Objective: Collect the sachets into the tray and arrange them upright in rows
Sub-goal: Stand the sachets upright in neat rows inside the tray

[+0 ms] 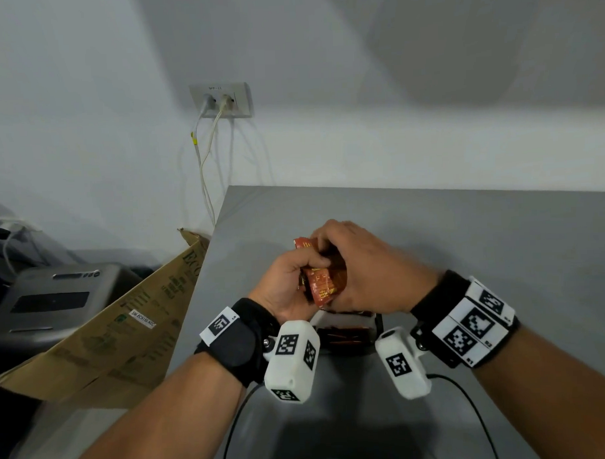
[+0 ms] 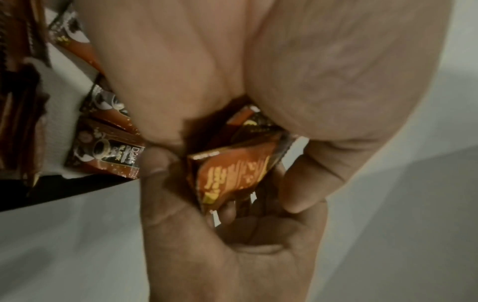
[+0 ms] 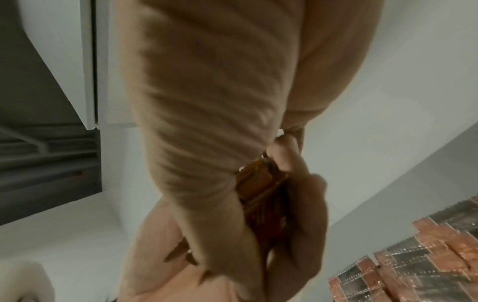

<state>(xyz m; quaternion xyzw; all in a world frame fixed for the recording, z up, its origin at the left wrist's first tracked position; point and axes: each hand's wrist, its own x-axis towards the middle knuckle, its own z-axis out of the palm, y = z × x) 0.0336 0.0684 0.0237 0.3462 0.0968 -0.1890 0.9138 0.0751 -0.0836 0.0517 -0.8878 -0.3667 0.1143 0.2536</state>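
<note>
Both hands over table (image 1: 466, 244): left hand (image 1: 289, 284) & right hand (image 1: 360, 265) each w/ grip curled round sachets (image 1: 325, 283), just above tray (image 1: 378, 324).

The sachets (image 1: 325, 283) are glossy foil-like film, crinkled, with serrated ends. Beneath them, the table (image 1: 465, 230) looks smooth, matt grey. Left of the table leans a rough brown cardboard box (image 1: 126, 324); beyond it sits a satin grey plastic appliance (image 1: 53, 300).
</note>
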